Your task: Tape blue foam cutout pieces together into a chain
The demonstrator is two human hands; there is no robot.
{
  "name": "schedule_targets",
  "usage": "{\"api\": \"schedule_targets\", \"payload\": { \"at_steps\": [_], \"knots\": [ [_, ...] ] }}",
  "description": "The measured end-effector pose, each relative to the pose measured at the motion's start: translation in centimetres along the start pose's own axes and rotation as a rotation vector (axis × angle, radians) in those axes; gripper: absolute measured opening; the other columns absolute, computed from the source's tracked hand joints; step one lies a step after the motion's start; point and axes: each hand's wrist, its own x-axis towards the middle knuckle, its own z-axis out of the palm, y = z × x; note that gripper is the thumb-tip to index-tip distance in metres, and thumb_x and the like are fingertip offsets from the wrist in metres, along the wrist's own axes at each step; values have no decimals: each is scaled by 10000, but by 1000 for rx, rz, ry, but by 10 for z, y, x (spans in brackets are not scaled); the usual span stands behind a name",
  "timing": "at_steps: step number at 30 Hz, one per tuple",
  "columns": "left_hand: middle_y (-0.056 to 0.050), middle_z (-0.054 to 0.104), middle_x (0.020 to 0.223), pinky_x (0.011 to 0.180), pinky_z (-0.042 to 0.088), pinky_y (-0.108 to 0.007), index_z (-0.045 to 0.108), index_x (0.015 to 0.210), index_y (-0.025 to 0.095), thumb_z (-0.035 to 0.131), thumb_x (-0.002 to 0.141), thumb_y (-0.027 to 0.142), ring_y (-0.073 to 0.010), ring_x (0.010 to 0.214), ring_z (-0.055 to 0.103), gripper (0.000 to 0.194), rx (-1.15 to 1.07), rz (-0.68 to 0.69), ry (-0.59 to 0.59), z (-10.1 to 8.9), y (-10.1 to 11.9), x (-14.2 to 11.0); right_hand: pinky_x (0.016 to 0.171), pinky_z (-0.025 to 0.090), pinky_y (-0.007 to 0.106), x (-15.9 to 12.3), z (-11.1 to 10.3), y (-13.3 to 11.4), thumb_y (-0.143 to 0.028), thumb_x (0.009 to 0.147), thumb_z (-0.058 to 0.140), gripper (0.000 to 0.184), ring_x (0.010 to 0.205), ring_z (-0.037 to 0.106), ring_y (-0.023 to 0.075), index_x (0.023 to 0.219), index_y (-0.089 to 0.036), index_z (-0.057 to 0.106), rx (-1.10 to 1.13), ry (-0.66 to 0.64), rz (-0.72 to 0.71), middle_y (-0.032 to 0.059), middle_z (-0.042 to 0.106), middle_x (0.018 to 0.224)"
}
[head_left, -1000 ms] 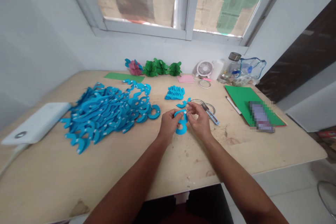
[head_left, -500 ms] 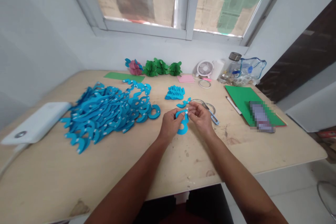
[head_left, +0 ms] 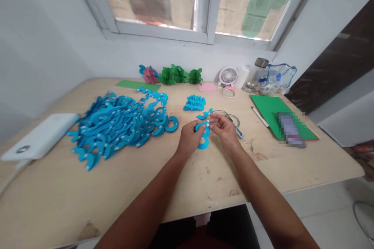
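Observation:
Between my hands is a blue paper cutout [head_left: 203, 143] with curved, ring-like shapes and a small white square near its top edge. My left hand [head_left: 189, 137] pinches its left side between thumb and fingers. At its upper right, my right hand [head_left: 223, 129] closes thumb and fingertips on the edge by the white square. Just beyond my fingers lies a small blue paper piece [head_left: 203, 115]. A light blue cutter [head_left: 239, 131] and rolls of tape [head_left: 219, 113] are partly hidden behind my right hand.
A large heap of blue paper cutouts [head_left: 113, 124] spreads to the left, beside a white power bank [head_left: 41, 136]. Folded blue paper [head_left: 194, 102] lies ahead. Green paper [head_left: 271, 109], a pen [head_left: 259, 117] and a blurred phone [head_left: 290, 128] are right. A fan [head_left: 228, 76] stands behind.
Almost nothing differs. Both hands stay on the blue paper cutout, with only a very slight shift of the right hand and forearm.

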Motion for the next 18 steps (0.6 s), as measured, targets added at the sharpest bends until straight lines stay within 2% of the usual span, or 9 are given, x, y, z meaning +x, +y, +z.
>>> {"api": "schedule_targets", "payload": {
  "at_steps": [5, 12, 18],
  "knots": [
    [50, 482, 451, 391, 324, -186, 571, 593, 152, 539, 686, 282, -73, 394, 418, 163, -24, -27, 9, 0, 3, -1, 679, 469, 250, 0, 0, -2, -225, 602, 715, 320, 710, 586, 117, 909, -216, 626, 10, -1, 11, -1, 635, 803],
    [44, 507, 507, 366, 322, -170, 566, 600, 146, 579, 640, 305, -52, 384, 410, 164, -237, -162, -25, 0, 4, 0, 689, 469, 252, -1, 1, -6, -227, 599, 731, 336, 735, 592, 123, 920, -216, 631, 38, -3, -4, 2, 643, 801],
    [42, 510, 502, 357, 314, -164, 582, 599, 143, 591, 631, 298, -49, 385, 408, 158, -276, -179, -49, 1, 6, -1, 673, 468, 253, -2, 1, -7, -242, 597, 740, 342, 723, 589, 126, 922, -219, 637, 31, 0, -1, 4, 640, 792]
  ]
}}
